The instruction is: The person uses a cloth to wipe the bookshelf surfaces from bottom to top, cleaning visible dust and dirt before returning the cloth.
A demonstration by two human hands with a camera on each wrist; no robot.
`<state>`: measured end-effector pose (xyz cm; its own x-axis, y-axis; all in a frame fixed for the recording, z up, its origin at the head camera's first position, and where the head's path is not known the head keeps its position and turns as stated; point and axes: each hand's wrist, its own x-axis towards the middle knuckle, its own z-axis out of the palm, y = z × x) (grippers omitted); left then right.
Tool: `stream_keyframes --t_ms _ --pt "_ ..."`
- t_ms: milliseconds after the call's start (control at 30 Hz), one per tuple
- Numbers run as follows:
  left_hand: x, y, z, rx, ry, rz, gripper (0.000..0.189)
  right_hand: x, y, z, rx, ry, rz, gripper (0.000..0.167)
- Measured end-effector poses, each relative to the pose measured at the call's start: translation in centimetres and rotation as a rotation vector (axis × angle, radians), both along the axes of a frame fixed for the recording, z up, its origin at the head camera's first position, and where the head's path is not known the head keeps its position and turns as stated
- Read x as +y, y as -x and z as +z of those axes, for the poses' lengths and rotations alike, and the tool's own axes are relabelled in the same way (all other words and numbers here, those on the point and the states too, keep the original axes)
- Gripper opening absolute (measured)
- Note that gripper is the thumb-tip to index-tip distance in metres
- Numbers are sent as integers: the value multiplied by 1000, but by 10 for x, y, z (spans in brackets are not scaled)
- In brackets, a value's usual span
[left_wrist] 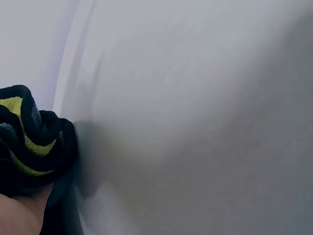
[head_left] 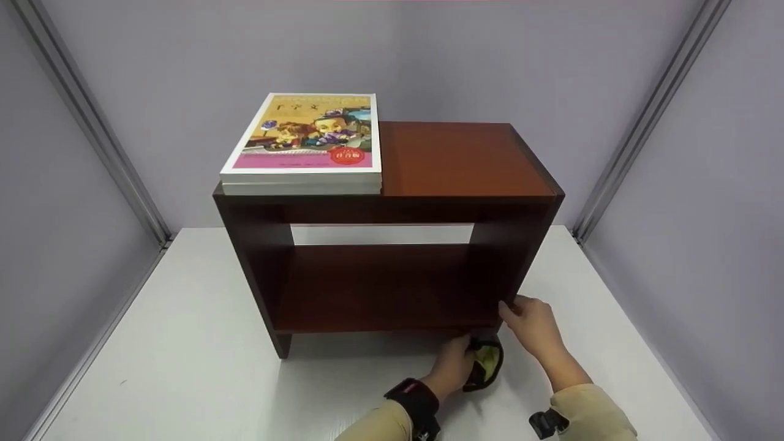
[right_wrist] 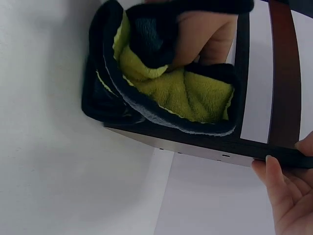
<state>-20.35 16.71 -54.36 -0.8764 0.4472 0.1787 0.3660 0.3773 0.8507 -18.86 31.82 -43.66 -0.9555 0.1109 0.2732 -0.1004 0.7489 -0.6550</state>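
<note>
Cloth (head_left: 489,362): small, dark-edged, yellow-green on its inner face; bunched in folds at the near right foot of the shelf (head_left: 465,159), below the level of its lower board (head_left: 373,294). In the right wrist view it hides the foot end of the right side panel (head_left: 508,257).

Left hand (head_left: 452,366): clamped on the cloth, low at the shelf's near right corner; some fingers hidden in the folds.

Right hand (head_left: 536,324): pinching the near edge of that panel, higher up than the cloth, digits on both faces of it.

Hands together or apart: apart, the left one lower and further left.

Sleeves (head_left: 380,422): beige on both arms; black band (head_left: 416,401) at the left wrist, black clip (head_left: 547,424) by the right.

Shelf build: reddish-brown top, darker sides and edges, gap at the back through which white shows.

Books (head_left: 306,141): stacked flat on the left part of the top; uppermost cover yellow, cartoon figures, pink band, red round badge.

Table (head_left: 171,343): white, under the shelf.

Walls (head_left: 453,61): pale grey-violet, left, right and far; grey metal strips (head_left: 645,122) at the far corners.
</note>
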Motion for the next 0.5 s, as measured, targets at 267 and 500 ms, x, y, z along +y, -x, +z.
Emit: stream_keyframes --t_ms 267,500 --pt "-1 2 1 -13 -13 8 27 -1 2 -2 29 -22 -5 18" --pt "3 11 3 -34 24 96 23 -4 2 -2 56 -21 -2 16"
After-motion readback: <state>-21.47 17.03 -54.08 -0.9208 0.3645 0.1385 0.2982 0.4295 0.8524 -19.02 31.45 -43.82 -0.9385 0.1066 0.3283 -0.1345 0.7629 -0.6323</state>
